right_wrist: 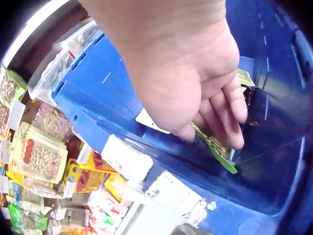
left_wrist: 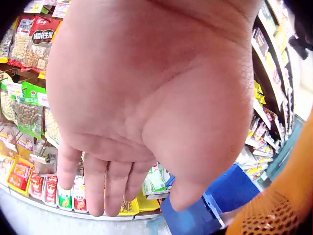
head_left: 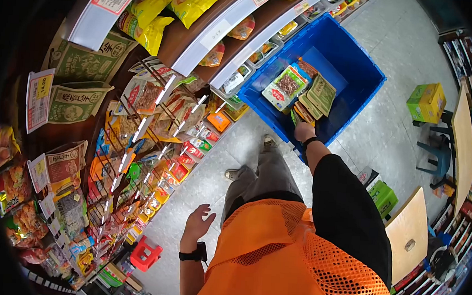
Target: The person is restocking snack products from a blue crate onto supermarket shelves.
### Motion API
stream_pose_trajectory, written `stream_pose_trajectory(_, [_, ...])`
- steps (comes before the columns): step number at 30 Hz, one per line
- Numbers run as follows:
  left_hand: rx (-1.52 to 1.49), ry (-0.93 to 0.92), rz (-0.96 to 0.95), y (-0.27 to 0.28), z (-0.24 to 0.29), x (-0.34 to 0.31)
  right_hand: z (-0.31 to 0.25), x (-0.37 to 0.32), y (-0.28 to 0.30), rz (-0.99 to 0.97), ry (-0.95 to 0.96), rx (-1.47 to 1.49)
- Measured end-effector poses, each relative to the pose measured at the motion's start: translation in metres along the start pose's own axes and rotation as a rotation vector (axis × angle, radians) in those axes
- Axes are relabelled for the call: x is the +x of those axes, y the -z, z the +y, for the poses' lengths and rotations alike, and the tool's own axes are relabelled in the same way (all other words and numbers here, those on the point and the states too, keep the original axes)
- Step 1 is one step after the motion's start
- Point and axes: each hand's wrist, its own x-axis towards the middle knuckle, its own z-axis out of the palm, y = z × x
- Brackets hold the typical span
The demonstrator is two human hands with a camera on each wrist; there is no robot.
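Note:
My right hand (head_left: 304,131) reaches over the near edge of the blue crate (head_left: 358,55). Its thumb and fingers pinch a green-edged packet (right_wrist: 217,152), seen nearly edge-on in the right wrist view. Inside the crate, close to that hand, lie a white-and-green packet (head_left: 285,88) and flat olive-green packets (head_left: 321,93). My left hand (head_left: 199,223) hangs beside the body, holding nothing; its palm (left_wrist: 146,88) faces the left wrist camera with fingers extended. How much of the pinched packet the right fingers cover cannot be told.
Shelves with yellow bags (head_left: 193,7) and racks of hanging snack packets (head_left: 142,96) stand on the left. A red plastic stool (head_left: 145,254) is on the floor near them. To the right are a yellow-green box (head_left: 426,102), a wooden board (head_left: 407,239) and a green box (head_left: 382,198).

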Motion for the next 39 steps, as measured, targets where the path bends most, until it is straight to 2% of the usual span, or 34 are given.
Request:
stream_pose_trajectory(2, [0.017, 0.010, -0.002, 0.001, 0.006, -0.004, -0.005, 0.007, -0.006, 0.015, 0.020, -0.016])
stream_pose_trajectory(4, [0.048, 0.012, 0.022, 0.003, 0.012, -0.005, -0.006, 0.004, 0.000, 0.000, -0.048, 0.049])
stream_pose_trajectory(6, [0.053, -0.001, 0.033, 0.007, 0.018, -0.002, -0.004, 0.002, 0.010, -0.004, 0.007, -0.056])
stream_pose_trajectory(8, [0.054, -0.024, 0.058, 0.015, 0.031, 0.007, -0.002, -0.013, 0.034, 0.040, 0.215, -0.133])
stream_pose_trajectory(9, [0.034, -0.106, 0.094, 0.020, 0.043, 0.012, -0.003, -0.047, 0.074, 0.073, 0.370, -0.257])
stream_pose_trajectory(11, [0.028, -0.256, 0.146, 0.027, 0.057, 0.024, -0.007, -0.066, 0.101, 0.113, 0.410, -0.242])
stream_pose_trajectory(12, [0.024, -0.261, 0.154, 0.029, 0.062, 0.028, -0.008, -0.074, 0.110, 0.132, 0.442, -0.217])
stream_pose_trajectory(14, [0.008, -0.355, 0.179, 0.034, 0.080, 0.032, -0.011, -0.107, 0.147, 0.140, 0.558, -0.111])
stream_pose_trajectory(15, [0.005, -0.398, 0.166, 0.041, 0.099, 0.033, -0.024, -0.141, 0.184, -0.008, 0.486, 0.099])
stream_pose_trajectory(16, [0.000, -0.408, 0.186, 0.044, 0.114, 0.035, -0.032, -0.167, 0.208, 0.010, 0.497, 0.089])
stream_pose_trajectory(17, [0.011, -0.527, 0.202, 0.046, 0.127, 0.039, -0.039, -0.190, 0.227, -0.023, 0.522, 0.353])
stream_pose_trajectory(18, [0.026, -0.643, 0.221, 0.048, 0.140, 0.039, -0.048, -0.211, 0.241, -0.064, 0.550, 0.615])
stream_pose_trajectory(19, [0.050, -0.734, 0.224, 0.051, 0.156, 0.039, -0.057, -0.230, 0.253, -0.054, 0.600, 0.724])
stream_pose_trajectory(20, [0.078, -0.823, 0.234, 0.055, 0.172, 0.040, -0.068, -0.247, 0.263, -0.046, 0.634, 0.707])
stream_pose_trajectory(22, [0.042, -0.963, 0.242, 0.063, 0.201, 0.034, -0.093, -0.282, 0.277, -0.051, 0.727, 0.975])
stream_pose_trajectory(24, [-0.051, -1.035, 0.344, 0.070, 0.216, 0.027, -0.121, -0.317, 0.284, -0.065, 0.891, 1.100])
stream_pose_trajectory(25, [-0.053, -1.013, 0.399, 0.070, 0.218, 0.025, -0.134, -0.334, 0.285, -0.109, 0.959, 1.133])
stream_pose_trajectory(27, [-0.143, -1.096, 0.625, 0.073, 0.218, 0.026, -0.162, -0.366, 0.281, -0.175, 1.089, 1.186])
stream_pose_trajectory(28, [-0.141, -1.084, 0.663, 0.078, 0.212, 0.026, -0.175, -0.375, 0.278, -0.226, 1.147, 1.213])
stream_pose_trajectory(30, [-0.483, -0.872, 0.648, 0.081, 0.199, 0.027, -0.203, -0.388, 0.269, -0.279, 1.269, 1.238])
stream_pose_trajectory(31, [-0.407, -1.009, 0.883, 0.083, 0.191, 0.027, -0.218, -0.390, 0.265, -0.261, 1.341, 1.228])
stream_pose_trajectory(32, [-0.579, -0.753, 0.597, 0.080, 0.166, 0.046, -0.231, -0.392, 0.265, -0.279, 1.341, 1.214])
stream_pose_trajectory(34, [-0.711, -0.759, 0.407, 0.099, 0.158, -0.005, -0.251, -0.394, 0.263, -0.231, 1.421, 1.163])
stream_pose_trajectory(35, [-0.727, -0.748, 0.426, 0.101, 0.144, -0.011, -0.250, -0.394, 0.267, -0.214, 1.375, 1.095])
stream_pose_trajectory(36, [-0.825, -0.819, 0.407, 0.104, 0.129, -0.018, -0.251, -0.389, 0.267, -0.239, 1.387, 1.078])
stream_pose_trajectory(37, [-0.921, -0.889, 0.392, 0.106, 0.115, -0.025, -0.253, -0.383, 0.265, -0.092, 1.375, 1.048])
stream_pose_trajectory(38, [-0.933, -0.872, 0.428, 0.106, 0.101, -0.032, -0.256, -0.375, 0.261, 0.047, 1.362, 1.017])
stream_pose_trajectory(39, [-1.033, -0.859, 0.390, 0.105, 0.084, -0.040, -0.259, -0.361, 0.253, 0.084, 1.290, 1.047])
